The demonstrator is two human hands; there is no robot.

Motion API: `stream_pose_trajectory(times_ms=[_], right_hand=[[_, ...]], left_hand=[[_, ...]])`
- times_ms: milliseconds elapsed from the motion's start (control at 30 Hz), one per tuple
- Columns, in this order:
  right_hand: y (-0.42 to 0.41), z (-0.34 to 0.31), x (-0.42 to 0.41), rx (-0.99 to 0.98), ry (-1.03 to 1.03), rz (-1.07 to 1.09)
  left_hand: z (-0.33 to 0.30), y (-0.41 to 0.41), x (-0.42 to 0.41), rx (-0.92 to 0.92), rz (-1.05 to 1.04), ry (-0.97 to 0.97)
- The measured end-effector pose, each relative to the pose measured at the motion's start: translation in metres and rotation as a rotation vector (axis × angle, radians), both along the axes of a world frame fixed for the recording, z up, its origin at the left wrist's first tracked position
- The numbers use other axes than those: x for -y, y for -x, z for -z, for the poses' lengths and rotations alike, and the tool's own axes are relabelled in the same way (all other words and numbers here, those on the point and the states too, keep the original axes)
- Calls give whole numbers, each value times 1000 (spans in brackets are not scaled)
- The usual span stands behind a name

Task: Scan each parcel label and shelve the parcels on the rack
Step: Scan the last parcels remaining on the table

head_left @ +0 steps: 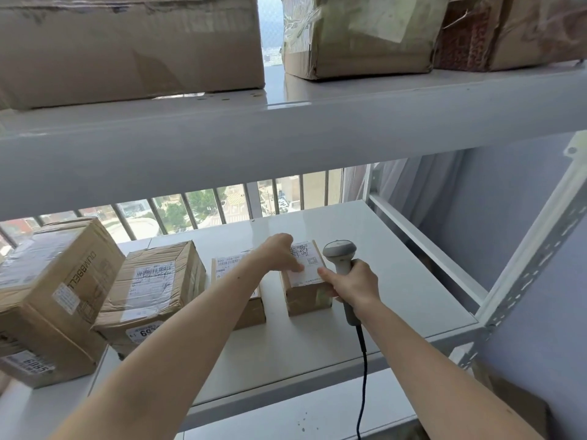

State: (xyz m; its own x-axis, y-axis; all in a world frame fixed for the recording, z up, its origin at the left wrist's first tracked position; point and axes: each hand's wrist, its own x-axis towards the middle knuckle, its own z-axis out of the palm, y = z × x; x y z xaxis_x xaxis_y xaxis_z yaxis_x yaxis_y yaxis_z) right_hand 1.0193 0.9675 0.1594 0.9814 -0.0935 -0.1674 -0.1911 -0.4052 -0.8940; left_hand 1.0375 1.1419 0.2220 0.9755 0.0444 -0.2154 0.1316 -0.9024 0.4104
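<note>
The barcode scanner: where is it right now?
The barcode scanner is in the right hand, held over the middle shelf just right of the small parcel that the left hand touches.

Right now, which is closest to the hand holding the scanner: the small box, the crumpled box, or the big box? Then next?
From the right hand:
1. Small box, touching its fingers.
2. Crumpled box, further left.
3. Big box, far left.

Four parcels (pixel 305 281) sit side by side on the shelf (pixel 397 281).
</note>
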Motion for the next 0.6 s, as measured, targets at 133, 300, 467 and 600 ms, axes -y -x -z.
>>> stream_pose_trajectory(times_ms=[133,300,467,600], right_hand=[[13,-7,19,15,-53,29],[33,-12,58,46,-115,109],[64,-13,118,81,-171,272],[102,-8,179,97,-232,422]], left_hand=[[1,7,14,193,-27,102],[8,15,60,448,-12,209],[10,37,140,559,97,331],[15,59,217,522,204,416]])
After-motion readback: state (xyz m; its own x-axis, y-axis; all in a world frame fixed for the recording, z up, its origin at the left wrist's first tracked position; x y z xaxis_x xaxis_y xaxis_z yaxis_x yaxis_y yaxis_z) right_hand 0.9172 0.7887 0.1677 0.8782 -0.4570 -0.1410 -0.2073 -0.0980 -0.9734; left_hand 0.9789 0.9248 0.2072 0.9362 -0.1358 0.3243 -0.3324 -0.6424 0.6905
